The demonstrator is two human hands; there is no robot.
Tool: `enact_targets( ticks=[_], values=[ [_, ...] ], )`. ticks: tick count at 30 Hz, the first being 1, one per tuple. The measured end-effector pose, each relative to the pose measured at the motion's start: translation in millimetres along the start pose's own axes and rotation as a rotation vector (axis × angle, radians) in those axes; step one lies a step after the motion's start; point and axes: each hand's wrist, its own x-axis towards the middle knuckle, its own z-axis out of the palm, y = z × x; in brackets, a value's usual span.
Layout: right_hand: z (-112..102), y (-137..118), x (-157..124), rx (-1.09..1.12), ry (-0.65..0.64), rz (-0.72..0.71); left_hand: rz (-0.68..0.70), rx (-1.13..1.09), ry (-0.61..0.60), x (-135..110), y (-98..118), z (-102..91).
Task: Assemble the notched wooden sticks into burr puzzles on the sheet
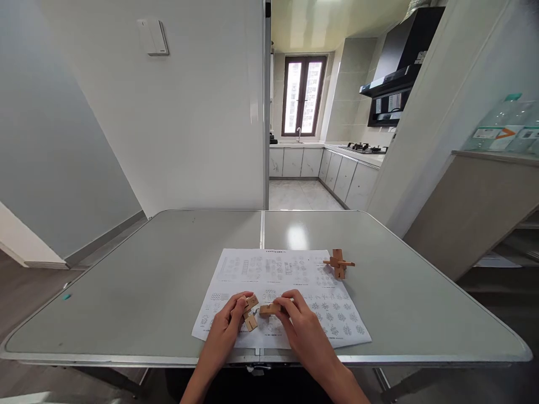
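My left hand point(229, 320) is closed around some joined wooden puzzle pieces point(251, 321) with small marks on their ends. Pinched in my right hand point(300, 318) is a single notched wooden puzzle piece point(266, 310), its free end pointing left toward the joined pieces. A small gap separates the two. Beneath both hands lies a white instruction sheet point(236, 275) printed with rows of line diagrams. An assembled cross-shaped wooden puzzle point(338, 264) rests at the sheet's upper right edge. Fingers hide part of the held pieces.
The grey folding table point(138, 292) has a metal rim and a seam down its middle. A small teal bit point(66, 296) lies near its left edge. Plastic bottles point(501, 126) stand on a shelf at right. Beyond the doorway is a kitchen with a stove point(364, 148).
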Motion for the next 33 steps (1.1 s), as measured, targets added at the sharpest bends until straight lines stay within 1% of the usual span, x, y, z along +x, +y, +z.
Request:
enact_targets(
  ticks=[3, 7, 13, 19, 22, 26, 29, 33],
  values=[
    [-5.9, -8.7, 0.7, 0.069, -0.018, -0.067, 0.011, 0.029, -0.011, -1.1, 1.3, 0.1],
    [-12.5, -19.0, 0.2, 0.118, -0.092, -0.11, 0.021, 0.069, -0.012, -2.6, 3.0, 0.5],
    [-16.2, -23.8, 2.0, 0.046, -0.169, -0.187, 0.03, 0.137, -0.034, -4.8, 5.7, 1.3],
    [-15.8, -24.6, 5.9, -0.025, -0.231, -0.282, 0.049, 0.193, -0.015, -5.5, 2.4, 1.9],
    [-17.5, -24.7, 10.3, -0.095, -0.27, -0.356, 0.049, 0.181, -0.023, -4.4, 0.4, 1.9],
    [-26.9, -26.8, 20.2, -0.145, -0.331, -0.477, 0.063, 0.146, -0.034, -4.6, 4.4, 2.3],
    [-35.6, -28.8, 28.3, -0.117, -0.359, -0.528, 0.087, 0.115, -0.056, -5.6, 7.9, 2.9],
    [-42.3, -30.1, 35.8, -0.037, -0.381, -0.558, 0.108, 0.093, -0.064, -5.4, 6.0, 3.7]
  ],
)
